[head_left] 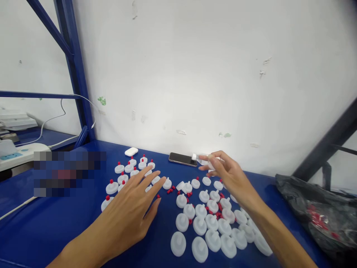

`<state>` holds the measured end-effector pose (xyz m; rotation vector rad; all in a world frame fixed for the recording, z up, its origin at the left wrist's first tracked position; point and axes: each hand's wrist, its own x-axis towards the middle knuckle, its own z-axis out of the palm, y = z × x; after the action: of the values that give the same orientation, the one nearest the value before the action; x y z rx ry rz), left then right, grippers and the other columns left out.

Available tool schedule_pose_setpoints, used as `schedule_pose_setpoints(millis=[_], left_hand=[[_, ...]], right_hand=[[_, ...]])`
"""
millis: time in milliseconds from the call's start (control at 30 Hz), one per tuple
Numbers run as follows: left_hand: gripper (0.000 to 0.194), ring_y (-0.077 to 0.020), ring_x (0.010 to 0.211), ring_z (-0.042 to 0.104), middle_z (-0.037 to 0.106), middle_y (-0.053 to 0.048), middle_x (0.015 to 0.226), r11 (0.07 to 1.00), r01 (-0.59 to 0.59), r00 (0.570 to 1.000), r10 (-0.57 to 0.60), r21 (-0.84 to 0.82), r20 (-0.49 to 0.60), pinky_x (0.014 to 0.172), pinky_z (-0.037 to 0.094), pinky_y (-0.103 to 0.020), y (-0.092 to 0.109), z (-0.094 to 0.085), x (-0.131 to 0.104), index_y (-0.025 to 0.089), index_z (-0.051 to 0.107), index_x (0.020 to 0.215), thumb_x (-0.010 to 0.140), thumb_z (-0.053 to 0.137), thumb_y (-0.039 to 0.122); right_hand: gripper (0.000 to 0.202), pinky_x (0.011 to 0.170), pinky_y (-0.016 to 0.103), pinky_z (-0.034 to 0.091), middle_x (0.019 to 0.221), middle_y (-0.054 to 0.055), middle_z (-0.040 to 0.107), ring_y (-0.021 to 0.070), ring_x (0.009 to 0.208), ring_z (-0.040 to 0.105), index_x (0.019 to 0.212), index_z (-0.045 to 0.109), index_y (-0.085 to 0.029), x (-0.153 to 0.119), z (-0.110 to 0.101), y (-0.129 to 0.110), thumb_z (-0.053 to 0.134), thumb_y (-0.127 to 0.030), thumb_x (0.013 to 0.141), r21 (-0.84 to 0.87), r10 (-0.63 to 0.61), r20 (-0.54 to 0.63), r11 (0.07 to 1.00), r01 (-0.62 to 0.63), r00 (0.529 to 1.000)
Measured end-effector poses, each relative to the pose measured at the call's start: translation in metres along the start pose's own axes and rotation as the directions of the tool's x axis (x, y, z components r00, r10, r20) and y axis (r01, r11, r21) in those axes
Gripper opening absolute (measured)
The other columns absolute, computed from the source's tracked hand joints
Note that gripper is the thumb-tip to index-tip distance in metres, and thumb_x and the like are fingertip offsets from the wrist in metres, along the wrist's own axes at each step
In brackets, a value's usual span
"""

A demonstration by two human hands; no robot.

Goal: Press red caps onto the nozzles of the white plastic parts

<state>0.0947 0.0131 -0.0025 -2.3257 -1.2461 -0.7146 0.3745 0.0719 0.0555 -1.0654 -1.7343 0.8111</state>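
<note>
My left hand (136,208) is spread open, palm down, above the blue table beside white disc-shaped pieces with red caps (119,168); it hides some of them. In my right hand (225,171), near the wall, a small clear bottle with a white end (195,157) is pinched between thumb and fingers and lies on its side. My fingers cover part of its body. Below and around that hand stand many white disc-shaped pieces with a spout and no cap (199,247). Small loose red caps (170,190) lie among them.
A black phone (182,159) and a white earbud case (131,152) lie at the back of the blue table (156,245). On the right is a black plastic bag (295,193) with red pieces. A white power strip (25,156) and a blue frame post (75,67) stand left.
</note>
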Motion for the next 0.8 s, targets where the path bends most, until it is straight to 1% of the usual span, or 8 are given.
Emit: schedule_pose_setpoints(millis=[67, 133, 200, 267, 400, 533, 667, 800], left_hand=[[0.048, -0.0355, 0.151, 0.031, 0.049, -0.012, 0.154, 0.997, -0.020, 0.998, 0.016, 0.071, 0.056, 0.112, 0.045, -0.055, -0.003, 0.008, -0.004, 0.021, 0.046, 0.147, 0.099, 0.045, 0.019], [0.050, -0.0362, 0.149, 0.035, 0.050, -0.012, 0.154, 0.993, -0.036, 0.994, 0.024, 0.110, 0.106, 0.110, 0.046, -0.055, -0.004, 0.015, -0.007, 0.020, 0.048, 0.148, 0.098, 0.045, 0.021], [0.048, -0.0356, 0.146, 0.041, 0.054, -0.011, 0.152, 0.991, -0.042, 0.991, 0.024, 0.130, 0.135, 0.110, 0.046, -0.053, -0.006, 0.020, -0.009, 0.021, 0.050, 0.147, 0.100, 0.043, 0.025], [0.044, -0.0349, 0.142, 0.048, 0.059, -0.009, 0.147, 0.989, -0.046, 0.990, 0.026, 0.143, 0.138, 0.110, 0.046, -0.053, -0.007, 0.025, -0.010, 0.021, 0.056, 0.142, 0.101, 0.042, 0.029], [0.035, -0.0341, 0.130, 0.059, 0.071, -0.008, 0.131, 0.985, -0.069, 0.992, 0.052, 0.155, 0.117, 0.107, 0.046, -0.053, -0.014, 0.036, -0.013, 0.022, 0.068, 0.128, 0.099, 0.049, 0.029], [0.048, -0.0297, 0.120, 0.065, 0.073, -0.007, 0.123, 0.984, -0.142, 0.981, 0.126, 0.104, 0.149, 0.108, 0.043, -0.051, -0.020, 0.040, -0.014, 0.025, 0.064, 0.129, 0.084, 0.056, 0.010], [0.065, -0.0233, 0.118, 0.065, 0.067, -0.006, 0.128, 0.990, -0.088, 0.981, 0.066, 0.110, 0.185, 0.110, 0.041, -0.047, -0.015, 0.033, -0.014, 0.029, 0.058, 0.133, 0.081, 0.043, -0.007], [0.067, -0.0250, 0.119, 0.064, 0.067, -0.008, 0.128, 0.981, -0.101, 0.973, 0.063, 0.166, 0.222, 0.109, 0.042, -0.050, -0.012, 0.031, -0.016, 0.027, 0.056, 0.132, 0.079, 0.041, -0.012]], right_hand=[[0.039, 0.084, 0.034, 0.057, 0.124, 0.010, 0.070, 0.0242, 0.102, 0.071, 0.099, 0.061, -0.023, 0.006, -0.011, 0.009, 0.047, -0.060, 0.101, -0.269, -0.048, -0.120, 0.963, 0.014, 0.992], [0.037, 0.088, 0.035, 0.055, 0.123, 0.008, 0.070, 0.0239, 0.103, 0.069, 0.101, 0.066, -0.024, 0.010, -0.021, 0.021, 0.047, -0.056, 0.102, -0.554, -0.123, -0.230, 0.832, -0.026, 0.965], [0.031, 0.093, 0.037, 0.051, 0.123, 0.008, 0.068, 0.0253, 0.107, 0.067, 0.100, 0.069, -0.024, 0.013, -0.029, 0.032, 0.052, -0.050, 0.101, -0.706, -0.164, -0.284, 0.702, -0.090, 0.944], [0.028, 0.092, 0.039, 0.048, 0.118, 0.010, 0.067, 0.0281, 0.107, 0.065, 0.098, 0.072, -0.022, 0.015, -0.038, 0.041, 0.055, -0.044, 0.100, -0.761, -0.143, -0.295, 0.633, -0.142, 0.945], [0.032, 0.070, 0.036, 0.044, 0.100, 0.013, 0.071, 0.0298, 0.089, 0.068, 0.094, 0.074, -0.020, 0.015, -0.053, 0.050, 0.051, -0.040, 0.101, -0.846, -0.020, -0.299, 0.469, -0.256, 0.954], [0.032, 0.060, 0.033, 0.037, 0.083, 0.013, 0.074, 0.0312, 0.081, 0.070, 0.088, 0.074, -0.019, 0.014, -0.063, 0.062, 0.048, -0.034, 0.102, -0.877, 0.122, -0.335, 0.323, -0.357, 0.934], [0.028, 0.062, 0.033, 0.040, 0.092, 0.019, 0.075, 0.0340, 0.085, 0.072, 0.098, 0.075, -0.015, 0.014, -0.070, 0.077, 0.051, -0.029, 0.100, -0.883, 0.233, -0.361, 0.225, -0.411, 0.903], [0.028, 0.065, 0.033, 0.043, 0.094, 0.019, 0.076, 0.0339, 0.089, 0.073, 0.099, 0.076, -0.015, 0.014, -0.075, 0.082, 0.050, -0.027, 0.099, -0.890, 0.265, -0.352, 0.203, -0.409, 0.898]])
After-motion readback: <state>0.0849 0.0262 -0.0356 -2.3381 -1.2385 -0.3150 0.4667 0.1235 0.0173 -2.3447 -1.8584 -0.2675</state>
